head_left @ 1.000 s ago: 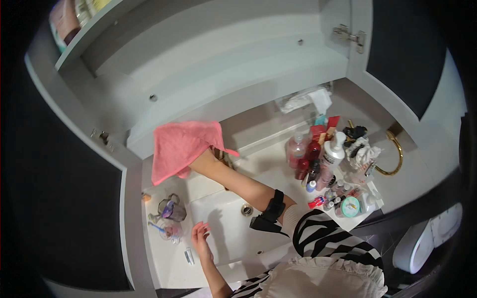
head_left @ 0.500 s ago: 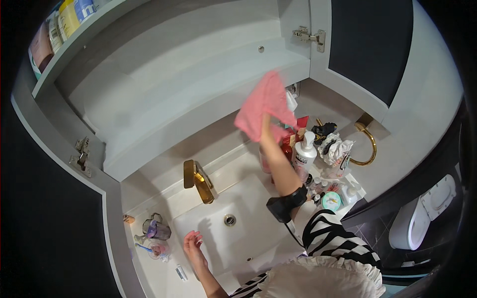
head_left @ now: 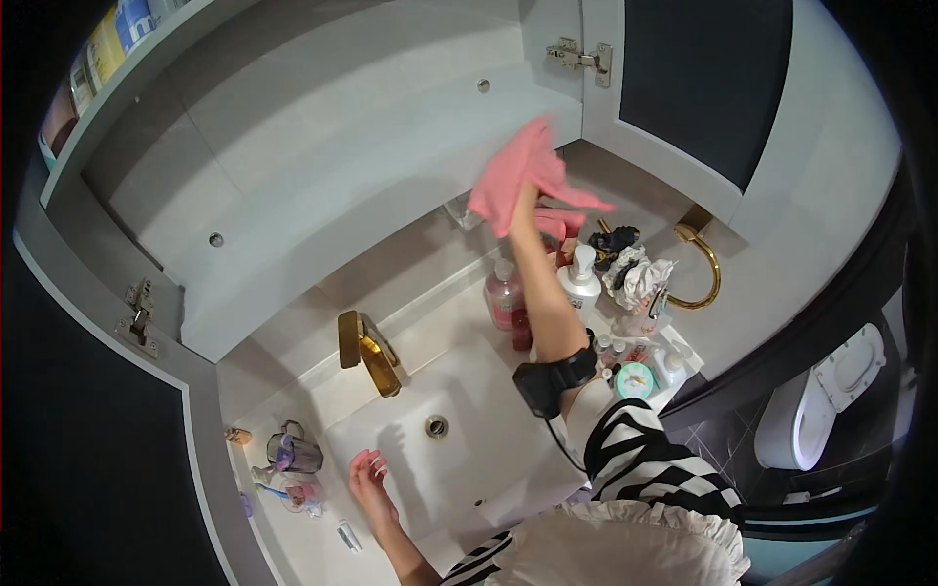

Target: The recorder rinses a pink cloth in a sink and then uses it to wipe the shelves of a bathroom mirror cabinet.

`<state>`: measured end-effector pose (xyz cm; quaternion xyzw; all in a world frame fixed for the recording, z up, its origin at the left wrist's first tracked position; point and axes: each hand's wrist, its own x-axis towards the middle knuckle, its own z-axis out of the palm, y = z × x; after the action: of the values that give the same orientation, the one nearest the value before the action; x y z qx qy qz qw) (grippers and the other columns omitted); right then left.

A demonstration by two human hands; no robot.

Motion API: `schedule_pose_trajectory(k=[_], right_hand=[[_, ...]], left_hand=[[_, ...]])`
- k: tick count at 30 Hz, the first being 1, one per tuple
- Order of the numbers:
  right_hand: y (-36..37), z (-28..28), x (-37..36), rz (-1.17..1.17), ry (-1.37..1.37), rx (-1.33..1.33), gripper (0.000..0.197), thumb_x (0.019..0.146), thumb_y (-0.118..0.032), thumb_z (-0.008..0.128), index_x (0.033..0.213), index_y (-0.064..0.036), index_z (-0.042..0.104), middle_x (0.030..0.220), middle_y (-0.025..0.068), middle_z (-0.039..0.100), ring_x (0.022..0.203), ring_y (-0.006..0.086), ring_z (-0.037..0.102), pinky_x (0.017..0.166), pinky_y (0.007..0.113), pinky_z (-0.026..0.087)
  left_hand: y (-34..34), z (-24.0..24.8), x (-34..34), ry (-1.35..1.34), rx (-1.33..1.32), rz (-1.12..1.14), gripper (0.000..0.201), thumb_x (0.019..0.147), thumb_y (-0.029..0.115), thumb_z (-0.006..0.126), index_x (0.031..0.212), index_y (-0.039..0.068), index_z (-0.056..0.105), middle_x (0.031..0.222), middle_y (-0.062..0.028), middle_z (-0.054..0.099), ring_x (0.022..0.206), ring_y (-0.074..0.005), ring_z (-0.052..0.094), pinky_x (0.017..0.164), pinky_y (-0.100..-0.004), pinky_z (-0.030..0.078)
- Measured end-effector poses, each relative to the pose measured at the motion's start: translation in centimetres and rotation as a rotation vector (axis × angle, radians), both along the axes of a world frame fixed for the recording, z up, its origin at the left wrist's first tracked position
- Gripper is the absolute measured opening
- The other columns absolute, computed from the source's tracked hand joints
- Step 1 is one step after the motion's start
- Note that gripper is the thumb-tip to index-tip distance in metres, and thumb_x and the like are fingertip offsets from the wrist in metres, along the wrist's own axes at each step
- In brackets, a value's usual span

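My right hand [head_left: 529,198] is stretched out to the cabinet's lower shelf [head_left: 391,186], near its right end, with a pink cloth [head_left: 510,174] in it. The cloth hides most of the fingers, and its loose corner hangs to the right above the bottles. Over the left side of the white sink [head_left: 469,391], my left hand [head_left: 369,486] is empty, its fingers loosely bent and apart. A black strapped device with a cable [head_left: 552,383] sits around my right forearm.
A gold faucet [head_left: 371,356] rises behind the sink. Bottles, including a pink one [head_left: 502,296] and a white pump bottle [head_left: 580,281], crowd the right counter. Left stand a cup [head_left: 293,451] and toothbrushes. The cabinet door [head_left: 674,166] hangs open beside a gold ring [head_left: 715,273].
My right hand and the cloth have shifted slightly along the shelf edge, and the cloth's corner has swung out to the right. The whole view has moved a little; my left hand stays over the sink.
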<state>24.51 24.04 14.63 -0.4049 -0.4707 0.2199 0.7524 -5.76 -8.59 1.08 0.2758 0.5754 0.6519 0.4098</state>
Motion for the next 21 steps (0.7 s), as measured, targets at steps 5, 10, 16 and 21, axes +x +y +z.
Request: schedule_pose_trajectory(k=[5, 10, 16, 21], right_hand=[[-8.0, 1.4, -7.8, -0.142, -0.34, 0.228, 0.056, 0.089, -0.029, 0.031, 0.133, -0.0036, 0.007, 0.138, 0.0115, 0.008, 0.128, 0.0201, 0.008, 0.103, 0.029, 0.009], [0.8, 1.2, -0.3, -0.068, -0.063, 0.167, 0.051, 0.087, -0.029, 0.029, 0.13, -0.0026, 0.019, 0.136, 0.0163, 0.013, 0.126, 0.0257, 0.014, 0.104, 0.034, 0.009], [5.7, 1.4, 7.3, 0.136, 0.289, 0.03, 0.049, 0.086, -0.025, 0.032, 0.127, -0.0004, 0.022, 0.132, 0.0188, 0.019, 0.124, 0.0276, 0.017, 0.102, 0.035, 0.013], [-1.3, 0.7, -2.5, -0.258, -0.15, 0.052, 0.046, 0.085, -0.023, 0.034, 0.123, 0.0011, 0.026, 0.128, 0.0212, 0.026, 0.122, 0.0292, 0.022, 0.1, 0.036, 0.018]], left_hand=[[1.5, 0.3, 0.9, -0.013, -0.02, -0.086, 0.021, 0.081, 0.021, 0.048, 0.096, 0.007, 0.051, 0.088, -0.0064, 0.057, 0.073, -0.0131, 0.053, 0.063, -0.0227, 0.039], [1.7, 1.0, 1.7, 0.013, -0.013, -0.113, 0.02, 0.081, 0.02, 0.048, 0.096, 0.007, 0.051, 0.087, -0.0066, 0.058, 0.072, -0.0134, 0.053, 0.063, -0.0229, 0.039], [1.4, 0.4, 1.3, -0.02, 0.009, -0.087, 0.023, 0.082, 0.024, 0.046, 0.097, 0.008, 0.051, 0.088, -0.0055, 0.057, 0.073, -0.0134, 0.053, 0.064, -0.0239, 0.038], [1.8, 0.7, 1.6, -0.058, 0.002, -0.055, 0.019, 0.081, 0.018, 0.045, 0.094, 0.006, 0.051, 0.087, -0.0075, 0.057, 0.07, -0.0132, 0.053, 0.06, -0.0223, 0.039]])
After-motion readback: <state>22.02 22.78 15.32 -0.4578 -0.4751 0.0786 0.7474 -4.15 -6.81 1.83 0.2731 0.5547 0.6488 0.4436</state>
